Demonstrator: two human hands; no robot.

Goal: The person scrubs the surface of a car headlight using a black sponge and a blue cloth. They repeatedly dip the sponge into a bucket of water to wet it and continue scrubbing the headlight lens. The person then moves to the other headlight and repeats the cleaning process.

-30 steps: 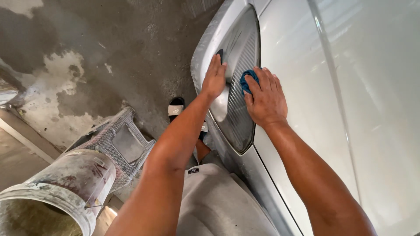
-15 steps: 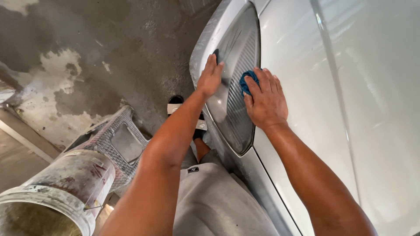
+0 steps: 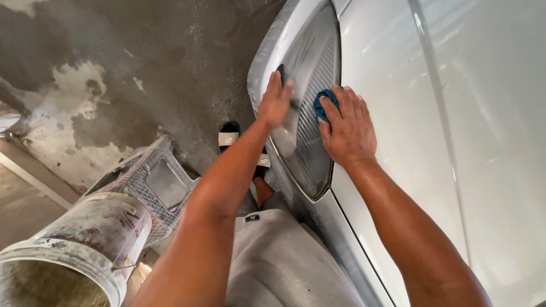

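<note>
Blue cloth (image 3: pixel 324 103), one, pressed under right hand (image 3: pixel 348 129); left hand (image 3: pixel 275 103) flat on one headlight (image 3: pixel 310 122).

Both your arms reach up from the bottom edge, hands side by side.
Your left hand (image 3: pixel 275 102) lies flat, fingers together toward 12 o'clock. Your right hand (image 3: pixel 347 128), at its 3 o'clock, presses palm down, fingers spread toward 11 o'clock.

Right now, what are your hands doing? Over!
Right hand pressing a blue cloth on the car's headlight. Left hand flat on the headlight's edge. Bucket and stool by the legs, nothing blocking.
</note>
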